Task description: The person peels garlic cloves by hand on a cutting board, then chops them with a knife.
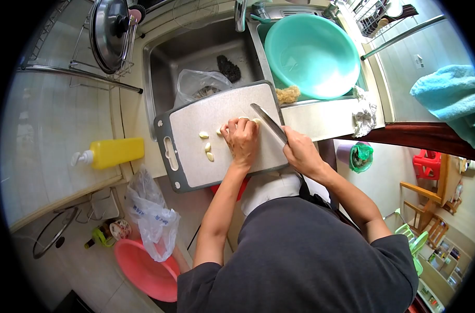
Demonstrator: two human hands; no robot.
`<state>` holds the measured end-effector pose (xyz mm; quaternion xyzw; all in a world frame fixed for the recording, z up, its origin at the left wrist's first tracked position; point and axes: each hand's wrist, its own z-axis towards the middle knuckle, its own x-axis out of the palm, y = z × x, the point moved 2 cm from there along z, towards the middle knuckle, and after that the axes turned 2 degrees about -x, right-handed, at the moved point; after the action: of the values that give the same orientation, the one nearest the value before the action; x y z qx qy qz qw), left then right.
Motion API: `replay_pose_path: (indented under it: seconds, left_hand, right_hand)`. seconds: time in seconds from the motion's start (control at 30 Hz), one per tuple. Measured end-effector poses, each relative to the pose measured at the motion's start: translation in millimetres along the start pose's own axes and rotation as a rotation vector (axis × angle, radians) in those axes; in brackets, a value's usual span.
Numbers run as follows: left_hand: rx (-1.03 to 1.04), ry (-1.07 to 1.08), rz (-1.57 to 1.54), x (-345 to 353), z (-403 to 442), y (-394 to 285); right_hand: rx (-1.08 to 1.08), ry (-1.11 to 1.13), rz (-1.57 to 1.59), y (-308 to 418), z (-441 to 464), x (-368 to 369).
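Note:
A cutting board (188,117) with a grey rim lies across the front of the sink. My left hand (241,141) rests on it with curled fingers, pressing a pale garlic clove (256,121) against the surface; the fingers partly cover it. My right hand (303,152) grips the handle of a kitchen knife (269,122). Its blade points away from me and slants to the left, just right of the clove. Several loose garlic cloves (208,146) lie on the board to the left of my left hand.
Behind the board are a steel sink (164,52) with a dark scrubber (228,69) and plastic bag (196,83), and a turquoise basin (313,55). A yellow pump bottle (117,153) lies left. A crumpled white cloth (364,112) sits right; a pink basin (143,271) is below left.

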<state>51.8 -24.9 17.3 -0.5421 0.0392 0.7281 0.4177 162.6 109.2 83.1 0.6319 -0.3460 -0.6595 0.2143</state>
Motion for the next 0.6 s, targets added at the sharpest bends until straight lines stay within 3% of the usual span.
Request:
replay_pose_path:
  seconds: [0.1,0.37,0.6]
  left_hand:
    - [-0.08,0.017,-0.069,-6,0,-2]
    - [0.014,-0.005,-0.076,-5,-6,6]
    - [-0.016,-0.005,-0.111,-2,-8,9]
  right_hand:
    - [-0.023,-0.003,-0.021,-3,-1,1]
    - [-0.09,0.032,-0.043,-1,1,4]
    - [-0.009,0.091,-0.076,-1,10,12]
